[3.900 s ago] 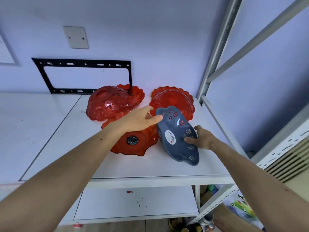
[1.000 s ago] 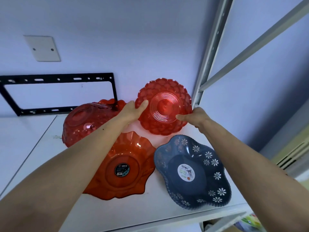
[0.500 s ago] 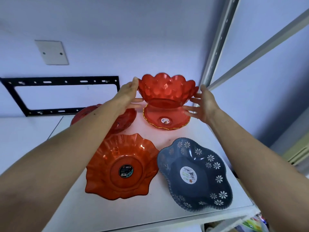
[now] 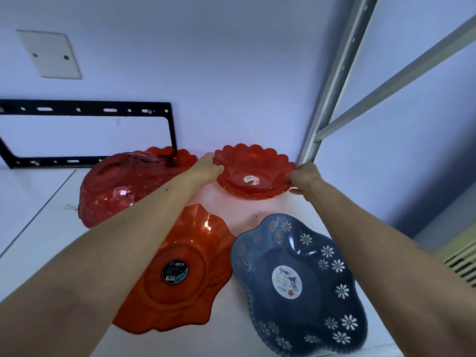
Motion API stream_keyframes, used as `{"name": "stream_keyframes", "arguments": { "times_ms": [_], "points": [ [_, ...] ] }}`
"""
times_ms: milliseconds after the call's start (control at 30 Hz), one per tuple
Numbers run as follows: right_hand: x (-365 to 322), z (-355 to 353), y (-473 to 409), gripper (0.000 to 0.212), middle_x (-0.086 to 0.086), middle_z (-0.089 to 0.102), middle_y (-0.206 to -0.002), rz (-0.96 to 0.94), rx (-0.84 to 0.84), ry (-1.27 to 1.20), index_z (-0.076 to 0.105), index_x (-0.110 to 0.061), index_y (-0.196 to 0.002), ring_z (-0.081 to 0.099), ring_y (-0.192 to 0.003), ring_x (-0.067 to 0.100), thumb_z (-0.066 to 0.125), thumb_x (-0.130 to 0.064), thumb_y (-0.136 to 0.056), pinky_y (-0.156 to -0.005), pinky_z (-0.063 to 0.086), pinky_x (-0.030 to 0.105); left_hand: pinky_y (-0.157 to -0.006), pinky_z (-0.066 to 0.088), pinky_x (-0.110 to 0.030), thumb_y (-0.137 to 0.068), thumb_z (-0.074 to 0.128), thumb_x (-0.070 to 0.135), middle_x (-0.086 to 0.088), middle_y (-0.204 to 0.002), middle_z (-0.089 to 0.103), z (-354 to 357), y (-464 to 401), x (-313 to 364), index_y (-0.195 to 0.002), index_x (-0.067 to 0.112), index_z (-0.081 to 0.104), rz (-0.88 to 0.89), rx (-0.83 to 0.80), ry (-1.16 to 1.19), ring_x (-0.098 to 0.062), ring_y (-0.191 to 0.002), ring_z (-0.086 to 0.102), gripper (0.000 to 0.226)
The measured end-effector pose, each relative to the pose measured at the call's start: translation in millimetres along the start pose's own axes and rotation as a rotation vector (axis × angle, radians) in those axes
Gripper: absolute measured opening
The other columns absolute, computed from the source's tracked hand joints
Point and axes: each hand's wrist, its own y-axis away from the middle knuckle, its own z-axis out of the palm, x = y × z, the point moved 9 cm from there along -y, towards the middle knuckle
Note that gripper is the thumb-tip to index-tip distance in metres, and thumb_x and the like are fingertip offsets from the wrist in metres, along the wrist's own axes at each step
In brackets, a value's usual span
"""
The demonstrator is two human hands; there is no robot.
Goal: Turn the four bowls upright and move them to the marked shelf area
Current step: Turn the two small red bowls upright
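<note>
A scalloped red bowl [image 4: 253, 171] sits upright at the shelf's back right, a dimpled red bowl [image 4: 121, 188] lies overturned back left, and a wavy orange-red bowl [image 4: 177, 271] and flowered blue bowl [image 4: 298, 282] stand upright in front.

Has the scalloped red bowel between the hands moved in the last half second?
Yes. The scalloped red bowl has come down onto the bowl beneath it, lower against the shelf post, both hands at its rim.

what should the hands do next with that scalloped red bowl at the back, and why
Probably let go and reach for the domed red bowl at back left. The scalloped red plastic bowl already sits upright, nested on a gold-rimmed dish, left hand and right hand at its rim. The domed bowl looks base-up, the only one unturned.
</note>
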Motion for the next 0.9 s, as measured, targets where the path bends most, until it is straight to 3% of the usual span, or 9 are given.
{"name": "stream_keyframes", "arguments": {
  "times_ms": [33, 100, 267, 400, 467, 533, 600, 733, 900],
  "points": [
    [2, 0, -7, 0.02, 0.018, 0.066, -0.096, -0.017, 0.025, 0.049, 0.063, 0.004, -0.104, 0.061, -0.072, 0.023, 0.059, 0.001, -0.084, -0.064, 0.059, 0.036, -0.061, 0.038, -0.021, -0.093, 0.045, 0.005, 0.002, -0.082, 0.05, 6, -2, 0, -0.1, 0.01, 0.052, 0.011, -0.005, -0.033, -0.017, -0.087, 0.049, 0.011],
    [4, 2, -11, 0.023, 0.018, 0.067, -0.097, -0.034, 0.041, 0.125, 0.064, 0.004, -0.105, 0.06, -0.076, 0.025, 0.058, 0.0, -0.084, -0.073, 0.059, 0.039, -0.074, 0.04, -0.023, -0.095, 0.042, 0.003, -0.002, -0.095, 0.052, 12, -6, -2, -0.114, 0.008, 0.052, 0.04, -0.018, -0.084, -0.019, -0.097, 0.051, 0.023],
    [9, 13, -11, 0.023, 0.012, 0.055, -0.084, -0.083, -0.012, 0.214, 0.065, 0.002, -0.097, 0.05, -0.067, 0.025, 0.045, 0.001, -0.086, -0.064, 0.047, 0.034, -0.088, 0.043, -0.033, -0.097, 0.045, 0.017, -0.009, -0.12, 0.056, 15, -9, -17, -0.136, 0.008, 0.042, 0.059, -0.026, -0.176, -0.029, -0.109, 0.056, 0.041],
    [5, 6, -4, 0.032, 0.015, 0.052, -0.093, -0.102, 0.04, 0.349, 0.064, -0.002, -0.117, 0.057, -0.098, 0.031, 0.047, -0.004, -0.089, -0.086, 0.056, 0.04, -0.082, 0.035, -0.03, -0.099, 0.043, 0.024, -0.014, -0.133, 0.054, 8, -2, -9, -0.135, 0.005, 0.041, 0.111, 0.033, -0.286, -0.027, -0.109, 0.052, 0.041],
    [-2, 1, 3, 0.031, 0.019, 0.048, -0.111, -0.123, 0.09, 0.361, 0.065, -0.004, -0.115, 0.055, -0.11, 0.033, 0.048, -0.007, -0.089, -0.089, 0.055, 0.044, -0.085, 0.035, -0.03, -0.1, 0.041, 0.026, -0.016, -0.14, 0.05, 2, 4, -3, -0.139, 0.003, 0.038, 0.117, 0.044, -0.29, -0.02, -0.104, 0.046, 0.046],
    [-16, -3, 15, 0.03, 0.02, 0.049, -0.127, -0.172, 0.159, 0.344, 0.069, -0.007, -0.108, 0.058, -0.112, 0.033, 0.05, -0.012, -0.085, -0.087, 0.056, 0.044, -0.095, 0.038, -0.032, -0.1, 0.041, 0.029, -0.013, -0.146, 0.046, -9, 15, 4, -0.144, 0.005, 0.035, 0.128, 0.054, -0.267, -0.022, -0.12, 0.05, 0.051],
    [-34, 2, 28, 0.031, 0.016, 0.058, -0.127, -0.239, 0.185, 0.321, 0.071, -0.012, -0.108, 0.062, -0.11, 0.03, 0.054, -0.017, -0.082, -0.088, 0.056, 0.038, -0.098, 0.037, -0.028, -0.099, 0.043, 0.031, -0.01, -0.146, 0.048, -26, 29, 8, -0.145, 0.008, 0.039, 0.137, 0.075, -0.255, -0.025, -0.13, 0.048, 0.051],
    [-66, 30, 58, 0.033, 0.01, 0.065, -0.126, -0.325, 0.132, 0.243, 0.068, -0.012, -0.115, 0.062, -0.114, 0.026, 0.059, -0.017, -0.084, -0.092, 0.048, 0.031, -0.094, 0.04, -0.027, -0.097, 0.048, 0.029, -0.01, -0.131, 0.061, -83, 56, 10, -0.127, 0.007, 0.058, 0.18, 0.217, -0.316, -0.025, -0.12, 0.057, 0.039],
    [-98, 93, 93, 0.029, 0.005, 0.069, -0.119, -0.391, -0.011, 0.245, 0.07, -0.013, -0.111, 0.063, -0.113, 0.024, 0.064, -0.02, -0.084, -0.095, 0.047, 0.03, -0.089, 0.041, -0.025, -0.096, 0.051, 0.023, -0.01, -0.121, 0.068, -167, 86, -22, -0.116, 0.007, 0.066, 0.146, 0.368, -0.307, -0.025, -0.114, 0.061, 0.029]
  ]
}}
